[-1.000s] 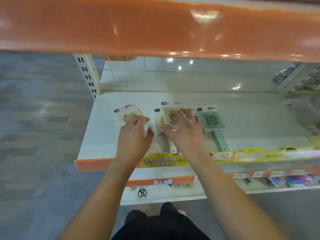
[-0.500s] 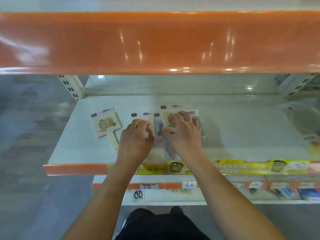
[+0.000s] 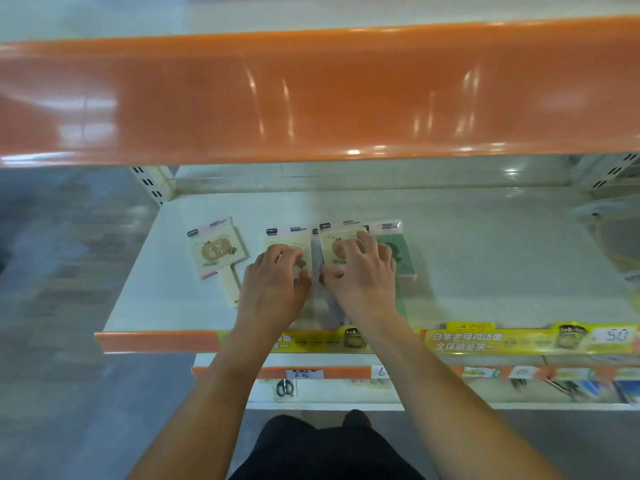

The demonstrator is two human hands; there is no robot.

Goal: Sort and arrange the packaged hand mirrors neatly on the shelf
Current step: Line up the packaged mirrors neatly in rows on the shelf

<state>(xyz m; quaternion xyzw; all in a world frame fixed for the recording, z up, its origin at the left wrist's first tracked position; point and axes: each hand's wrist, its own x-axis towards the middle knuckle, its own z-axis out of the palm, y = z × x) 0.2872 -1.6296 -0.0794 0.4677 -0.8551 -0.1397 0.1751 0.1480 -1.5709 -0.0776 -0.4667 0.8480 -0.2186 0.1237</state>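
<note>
Hands and motion blur hide much of the packaged mirrors

The left hand (image 3: 273, 289) covers a cream mirror pack (image 3: 289, 239); the right hand (image 3: 362, 282) hides two overlapping packs' lower halves; pack lettering is too small to read; the lower shelf goods (image 3: 571, 388) are blurred, cut off at right.

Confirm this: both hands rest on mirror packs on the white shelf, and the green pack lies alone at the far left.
Not quite. In the head view the green pack lies at the right end, beside the right hand. The pack lying alone at the far left is the cream one.
</note>
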